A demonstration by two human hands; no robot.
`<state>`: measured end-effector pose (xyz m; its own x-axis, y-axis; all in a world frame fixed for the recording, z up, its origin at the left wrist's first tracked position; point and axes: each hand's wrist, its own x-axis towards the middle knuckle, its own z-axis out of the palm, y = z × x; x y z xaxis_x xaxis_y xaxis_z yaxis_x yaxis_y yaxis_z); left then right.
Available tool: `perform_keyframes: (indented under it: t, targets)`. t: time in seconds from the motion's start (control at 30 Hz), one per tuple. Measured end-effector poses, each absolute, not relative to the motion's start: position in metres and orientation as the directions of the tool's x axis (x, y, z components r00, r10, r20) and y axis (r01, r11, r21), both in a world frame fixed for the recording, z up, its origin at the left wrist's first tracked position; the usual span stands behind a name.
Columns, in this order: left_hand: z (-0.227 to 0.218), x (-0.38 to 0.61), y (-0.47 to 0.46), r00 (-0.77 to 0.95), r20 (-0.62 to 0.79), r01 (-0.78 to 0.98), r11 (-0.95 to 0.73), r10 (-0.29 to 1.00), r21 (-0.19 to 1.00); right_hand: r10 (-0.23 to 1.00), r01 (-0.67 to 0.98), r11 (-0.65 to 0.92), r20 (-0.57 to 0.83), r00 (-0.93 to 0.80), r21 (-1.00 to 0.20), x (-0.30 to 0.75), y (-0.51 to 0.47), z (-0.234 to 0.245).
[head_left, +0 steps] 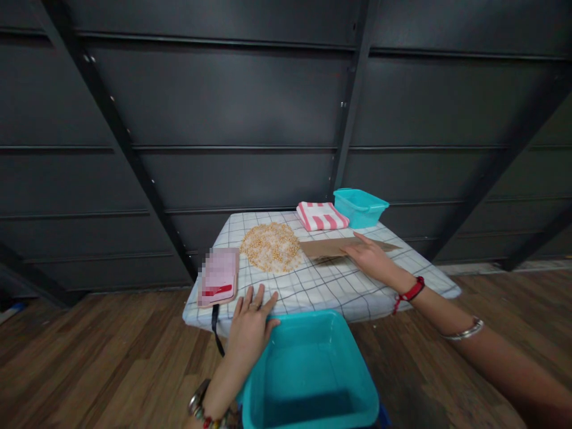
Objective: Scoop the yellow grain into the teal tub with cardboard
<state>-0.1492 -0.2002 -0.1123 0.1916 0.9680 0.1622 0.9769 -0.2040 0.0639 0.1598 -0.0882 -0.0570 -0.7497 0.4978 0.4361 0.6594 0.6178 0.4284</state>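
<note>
At the left edge of the surface [322, 286], a pink phone [218, 277] is laid flat. Just right of it and lower in the frame, the left hand [251, 325] is spread palm-down at the near edge of the surface, against the rim of a teal tub [313, 316]. Its grip is fully open and nothing is held. Above that hand, toward the centre, a round heap of grain [271, 246] is spread on the surface. A card strip [328, 247] is laid flat with its left end at the heap's right edge, its long axis running left to right across the frame. The strip's right part is covered by the right hand [370, 257], with the fingers laid out straight. That grip is open and rests on top, not closed around the strip. The grain is thus found to the left of this hand, at the strip's other end. The strip is touched by the right hand only, and the left hand is kept well apart from it. Behind the strip, a striped cloth [322, 215] and a small teal box [360, 207] are set side by side.
</note>
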Motion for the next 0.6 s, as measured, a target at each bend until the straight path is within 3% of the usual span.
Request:
perform_keyframes:
  t: [0.3,0.6]
  targets:
    - [-0.116,-0.149,-0.2,0.189,0.19,0.977,-0.203,0.963,0.06,0.511,0.686,0.606,0.464,-0.723,0.402,0.159,-0.093,-0.053]
    - [-0.106,-0.147,-0.202,0.178,0.13,0.981,-0.187,0.976,0.061,0.505,0.661,0.638,0.434,-0.746,0.394,0.166,-0.11,-0.05]
